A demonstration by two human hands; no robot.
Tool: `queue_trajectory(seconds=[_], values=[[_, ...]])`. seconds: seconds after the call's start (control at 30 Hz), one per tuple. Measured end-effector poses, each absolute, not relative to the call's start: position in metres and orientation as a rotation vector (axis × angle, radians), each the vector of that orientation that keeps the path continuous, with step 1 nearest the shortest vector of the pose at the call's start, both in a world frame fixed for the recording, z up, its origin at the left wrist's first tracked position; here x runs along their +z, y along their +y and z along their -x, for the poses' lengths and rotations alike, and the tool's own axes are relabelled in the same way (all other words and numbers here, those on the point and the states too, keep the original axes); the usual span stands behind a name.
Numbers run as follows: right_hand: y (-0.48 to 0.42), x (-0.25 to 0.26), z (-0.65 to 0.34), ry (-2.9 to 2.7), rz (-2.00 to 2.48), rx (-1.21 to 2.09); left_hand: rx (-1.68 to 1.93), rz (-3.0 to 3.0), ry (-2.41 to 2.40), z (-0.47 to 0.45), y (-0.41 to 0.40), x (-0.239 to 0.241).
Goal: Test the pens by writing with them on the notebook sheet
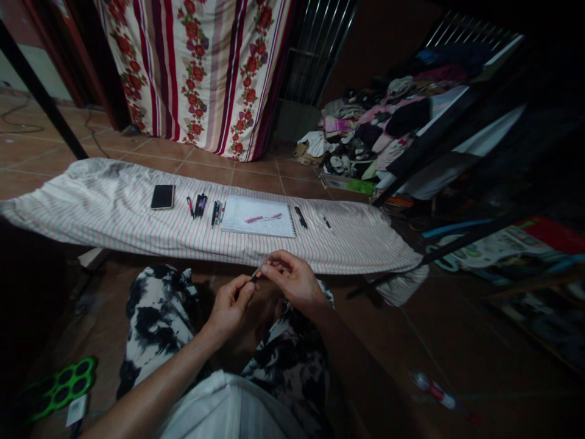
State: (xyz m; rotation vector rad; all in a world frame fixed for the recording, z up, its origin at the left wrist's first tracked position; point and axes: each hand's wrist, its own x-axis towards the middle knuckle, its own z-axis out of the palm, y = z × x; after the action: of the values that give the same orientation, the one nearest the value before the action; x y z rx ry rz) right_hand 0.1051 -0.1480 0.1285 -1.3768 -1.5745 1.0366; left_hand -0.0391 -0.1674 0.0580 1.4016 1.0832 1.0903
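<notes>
Both hands are together above my lap, just in front of the cloth-covered surface. My left hand [234, 302] pinches the dark end of a slim pen-like piece [255, 277]. The fingers of my right hand [295, 281] are closed on its other, thinner end; fingertips hide part of it. Beyond them a spiral notebook [235, 210] lies open, with pink and white pen parts [262, 217] across its page. To the right are a black pen [300, 217] and small dark and clear pieces [326, 222]. Several pens [200, 205] and more slim pens [218, 213] lie left of the notebook.
A black phone-like tablet or notebook [163, 196] rests on the striped cloth [123, 225]. Behind hang a floral curtain [196, 73] and a pile of clothes [361, 131]. A green holed object [68, 384] and a bottle [434, 389] lie on the floor.
</notes>
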Motion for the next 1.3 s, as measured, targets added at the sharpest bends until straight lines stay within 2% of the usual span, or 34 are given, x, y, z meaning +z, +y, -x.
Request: queue_trajectory(seconds=[0.23, 0.47, 1.03, 1.3], values=[[-0.154, 0.131, -0.108, -1.538, 1.182, 1.372, 1.130, -1.400, 1.098, 0.040, -0.168, 0.061], [-0.150, 0.123, -0.100, -1.460, 1.344, 1.113, 1.136, -1.436, 1.131, 0.039, -0.170, 0.062], [-0.156, 0.126, -0.105, -1.534, 1.111, 1.252, 1.105, -1.373, 1.098, 0.039, -0.170, 0.056], [-0.148, 0.116, -0.102, -1.409, 1.273, 1.148, 1.108, -1.403, 1.125, 0.040, -0.171, 0.061]])
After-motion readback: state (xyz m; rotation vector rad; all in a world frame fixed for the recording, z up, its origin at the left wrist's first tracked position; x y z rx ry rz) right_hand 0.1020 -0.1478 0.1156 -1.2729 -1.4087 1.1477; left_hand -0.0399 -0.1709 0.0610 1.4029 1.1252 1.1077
